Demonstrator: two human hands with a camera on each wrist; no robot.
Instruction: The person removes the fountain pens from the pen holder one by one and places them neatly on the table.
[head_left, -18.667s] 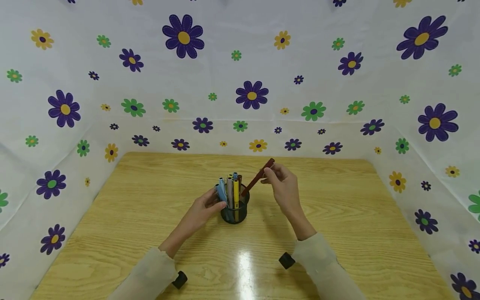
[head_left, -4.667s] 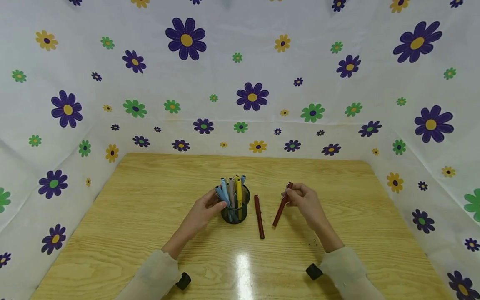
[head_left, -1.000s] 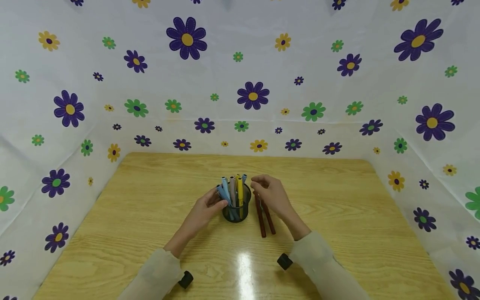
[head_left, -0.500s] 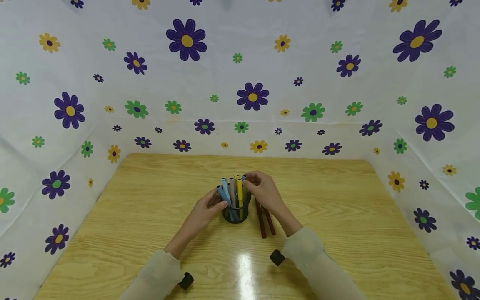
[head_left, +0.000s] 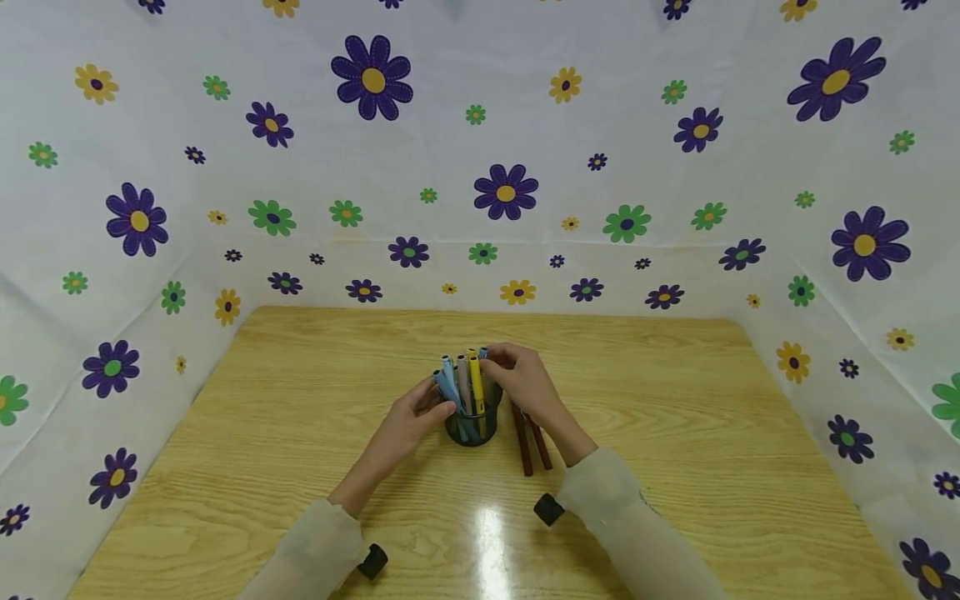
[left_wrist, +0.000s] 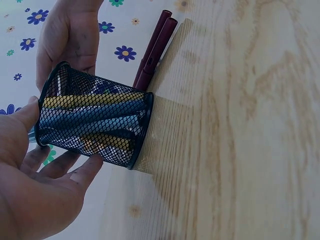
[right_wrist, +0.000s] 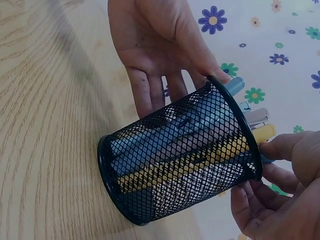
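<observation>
A black wire-mesh pen cup (head_left: 471, 429) stands upright on the table, filled with several pens. My left hand (head_left: 405, 425) holds it from the left, thumb at the rim and fingers along the mesh. At the rim's right side my right hand (head_left: 528, 383) has its thumb and fingertips around a blue pen (right_wrist: 268, 160), mostly hidden by the fingers. Right beside that thumb is a yellow pen (right_wrist: 265, 132). Grey and light blue pens also stick up from the cup. Two dark red pens (left_wrist: 157, 47) lie side by side on the table, right of the cup.
The wooden table (head_left: 300, 358) extends around the cup on all sides. White cloth walls (head_left: 420, 150) printed with flowers enclose its back and sides. A black wrist camera (head_left: 549, 509) hangs under the right sleeve, another wrist camera (head_left: 372, 561) under the left.
Both dark red pens have come out of the cup and now lie on the table. The right hand then moved left to the cup's rim and the blue pen. The left hand stayed at the cup.
</observation>
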